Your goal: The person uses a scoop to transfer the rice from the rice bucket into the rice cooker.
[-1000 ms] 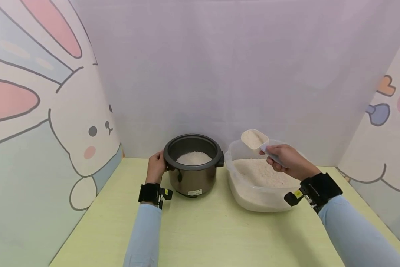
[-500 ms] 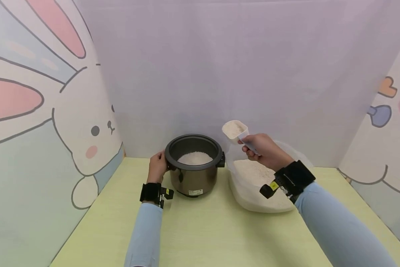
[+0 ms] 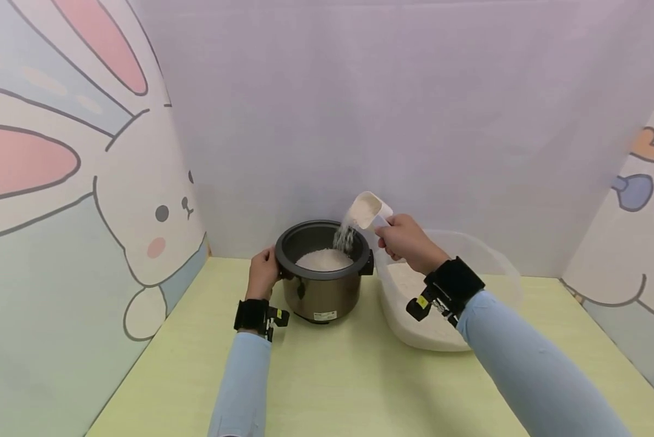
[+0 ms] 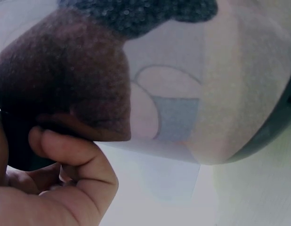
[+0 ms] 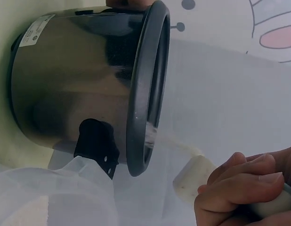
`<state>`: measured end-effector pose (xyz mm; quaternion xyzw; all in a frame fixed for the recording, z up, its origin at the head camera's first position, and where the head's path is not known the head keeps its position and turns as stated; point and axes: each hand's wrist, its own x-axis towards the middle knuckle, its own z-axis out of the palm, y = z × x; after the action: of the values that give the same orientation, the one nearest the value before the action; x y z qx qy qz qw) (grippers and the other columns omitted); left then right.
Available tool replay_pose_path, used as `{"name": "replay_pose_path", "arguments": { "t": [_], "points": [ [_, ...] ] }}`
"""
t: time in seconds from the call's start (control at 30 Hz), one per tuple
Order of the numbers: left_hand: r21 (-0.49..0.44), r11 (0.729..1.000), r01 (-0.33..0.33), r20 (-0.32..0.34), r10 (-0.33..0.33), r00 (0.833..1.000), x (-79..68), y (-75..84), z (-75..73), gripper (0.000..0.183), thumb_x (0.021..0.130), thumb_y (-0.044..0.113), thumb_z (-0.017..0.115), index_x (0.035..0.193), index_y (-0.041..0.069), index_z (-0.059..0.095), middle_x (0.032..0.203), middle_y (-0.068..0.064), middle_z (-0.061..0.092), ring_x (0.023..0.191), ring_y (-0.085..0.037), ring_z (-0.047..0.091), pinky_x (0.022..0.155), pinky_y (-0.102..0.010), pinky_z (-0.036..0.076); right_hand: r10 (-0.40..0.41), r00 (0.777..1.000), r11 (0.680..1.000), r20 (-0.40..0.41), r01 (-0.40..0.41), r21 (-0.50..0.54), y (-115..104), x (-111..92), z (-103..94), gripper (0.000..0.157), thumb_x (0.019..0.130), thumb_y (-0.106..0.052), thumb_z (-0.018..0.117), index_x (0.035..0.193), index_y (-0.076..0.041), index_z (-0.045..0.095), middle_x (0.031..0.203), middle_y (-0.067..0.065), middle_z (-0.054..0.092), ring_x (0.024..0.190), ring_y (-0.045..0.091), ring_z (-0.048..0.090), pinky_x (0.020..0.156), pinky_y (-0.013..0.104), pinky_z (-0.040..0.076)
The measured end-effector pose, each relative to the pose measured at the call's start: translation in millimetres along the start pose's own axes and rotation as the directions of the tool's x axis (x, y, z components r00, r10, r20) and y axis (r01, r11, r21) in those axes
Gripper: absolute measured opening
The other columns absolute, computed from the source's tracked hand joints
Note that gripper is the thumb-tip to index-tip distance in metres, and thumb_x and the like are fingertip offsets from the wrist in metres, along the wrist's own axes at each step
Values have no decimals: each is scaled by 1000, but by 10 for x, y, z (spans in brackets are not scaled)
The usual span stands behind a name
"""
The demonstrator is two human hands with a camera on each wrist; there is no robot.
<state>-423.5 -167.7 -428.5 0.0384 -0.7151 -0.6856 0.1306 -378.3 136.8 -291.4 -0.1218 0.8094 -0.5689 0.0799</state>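
Observation:
My right hand [image 3: 409, 241] grips the handle of a white measuring scoop [image 3: 372, 209], tilted above the right rim of a rice cooker [image 3: 321, 294]. White rice [image 3: 344, 237] streams from the scoop into the cooker, where more rice [image 3: 324, 260] lies in the pot. In the right wrist view, fingers [image 5: 244, 188] curl round the scoop's handle. My left hand [image 3: 262, 274] holds the cooker's left side handle; the left wrist view shows fingers [image 4: 72, 155] curled round that dark handle [image 4: 23, 146] against the shiny body.
A translucent plastic bin [image 3: 504, 276] of rice stands right of the cooker, partly hidden behind my right hand and wrist. The pale green table [image 3: 327, 376] meets a light curtain [image 3: 370, 109] at the back. A rabbit-printed panel [image 3: 141, 237] stands at the left.
My right hand has carried the filled scoop left from above the bin to the cooker and tipped it, so rice now falls. The left hand has stayed on the cooker.

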Motion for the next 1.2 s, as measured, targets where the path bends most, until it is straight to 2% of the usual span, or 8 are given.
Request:
{"name": "replay_pose_path", "arguments": {
  "t": [0.07, 0.17, 0.33, 0.37, 0.53, 0.63, 0.9, 1.2],
  "points": [
    [-2, 1000, -4, 0, 4, 1000, 4, 0, 5, 40, 111, 31, 48, 111, -3, 68, 82, -7, 56, 67, -15, 59, 61, -26, 54, 0, 1000, 1000, -12, 0, -31, 6, 6, 6, 32, 110, -14, 42, 80, -11, 31, 69, 4, 42, 59, 17, 28, 61, 36, 27],
    [0, 1000, -5, 3, 5, 1000, 5, -2, 8, 40, 111, 30, 47, 113, -4, 68, 83, -8, 56, 68, -15, 59, 61, -26, 54, 0, 999, 997, -41, -3, -78, 22, 15, 12, 20, 110, -15, 43, 94, -3, 45, 73, 6, 46, 58, 16, 30, 59, 34, 30],
    [5, 1000, -5, 9, 5, 1000, 12, -15, -8, 42, 111, 32, 47, 115, -4, 68, 82, -6, 56, 67, -13, 58, 62, -27, 53, -11, 997, 987, -79, -2, -158, 69, 51, 19, 21, 108, -15, 44, 113, 5, 52, 79, 7, 50, 58, 14, 33, 56, 32, 34],
    [7, 1000, -5, 15, 5, 1000, -27, 41, -14, 42, 111, 30, 46, 115, -6, 68, 81, -6, 56, 67, -13, 57, 63, -28, 53, -20, 996, 984, -90, 4, -178, 76, 61, 24, 22, 107, -14, 44, 112, 5, 53, 80, 7, 51, 59, 14, 36, 56, 31, 35],
    [28, 1000, -7, 9, 6, 1000, -31, 60, -12, 41, 111, 30, 46, 115, -5, 68, 83, -7, 57, 68, -14, 58, 64, -30, 54, -97, 985, 953, -144, 51, -299, 111, 102, 81, 24, 105, -15, 46, 107, 7, 57, 90, 13, 55, 68, 20, 46, 58, 32, 41],
    [39, 999, -17, 0, 17, 1000, -7, 16, -3, 41, 111, 31, 46, 111, -3, 68, 83, -8, 56, 68, -15, 58, 63, -30, 54, -134, 980, 933, -146, 75, -353, 138, 116, 120, 24, 106, -14, 45, 106, 7, 57, 93, 15, 54, 70, 22, 46, 61, 34, 39],
    [61, 998, -15, -13, 16, 1000, -8, 21, 2, 40, 111, 30, 46, 111, -3, 69, 84, -8, 56, 68, -15, 57, 63, -30, 54, -181, 976, 908, -122, 118, -402, 159, 147, 239, 21, 105, -14, 43, 91, -1, 52, 80, 10, 48, 65, 22, 43, 63, 36, 38],
    [60, 998, -9, -10, 10, 1000, 11, 3, -6, 40, 112, 30, 46, 115, -4, 68, 87, -9, 57, 70, -15, 58, 63, -29, 54, -222, 972, 879, -80, 164, -447, 183, 164, 366, 21, 106, -12, 43, 89, -2, 51, 75, 8, 45, 60, 20, 42, 60, 35, 37]
  ]
}}
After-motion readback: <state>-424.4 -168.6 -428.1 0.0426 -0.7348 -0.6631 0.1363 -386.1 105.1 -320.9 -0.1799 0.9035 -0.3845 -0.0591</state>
